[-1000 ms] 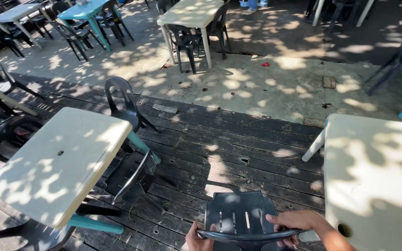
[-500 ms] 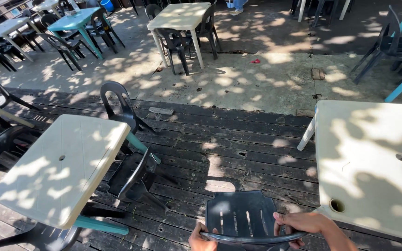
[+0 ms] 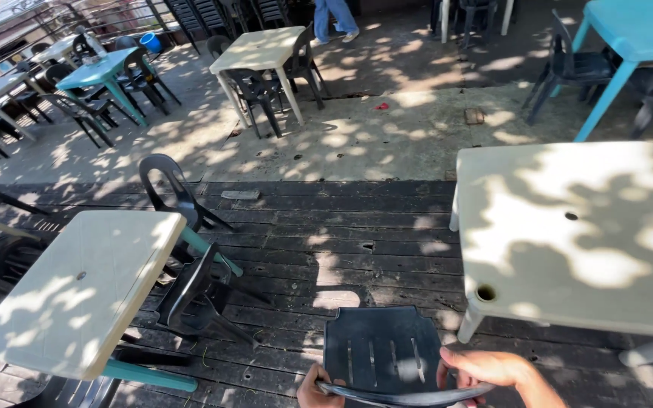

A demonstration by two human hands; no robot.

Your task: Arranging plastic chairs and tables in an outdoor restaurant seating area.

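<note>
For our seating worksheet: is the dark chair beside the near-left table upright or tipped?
Tipped. The dark chair leans against the near-left table, its back slanted toward the tabletop edge.

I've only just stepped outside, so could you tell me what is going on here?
A person is holding a dark plastic chair by the top of its backrest, left hand and right hand both in a grip on the rim. The chair stands on the dark wooden deck, between a pale table with teal legs on the left and a larger pale table on the right. Other chairs and tables stand beyond.
</note>
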